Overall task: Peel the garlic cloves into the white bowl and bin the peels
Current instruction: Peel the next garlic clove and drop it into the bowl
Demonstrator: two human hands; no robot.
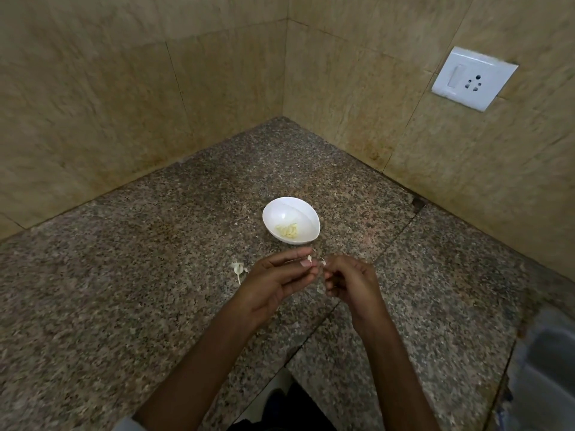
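Observation:
A white bowl stands on the speckled granite counter and holds several peeled pale-yellow cloves. Just in front of the bowl my left hand pinches a small garlic clove between thumb and fingertips. My right hand is close beside it, its fingertips pinching a scrap of papery peel at the clove. A bit of peel shows between the two hands. Left of my left hand, garlic remains with a stem and skin lie on the counter.
Beige tiled walls meet in a corner behind the bowl. A white switch and socket plate sits on the right wall. The counter's front edge has a notch near my body, and a grey surface lies at the lower right.

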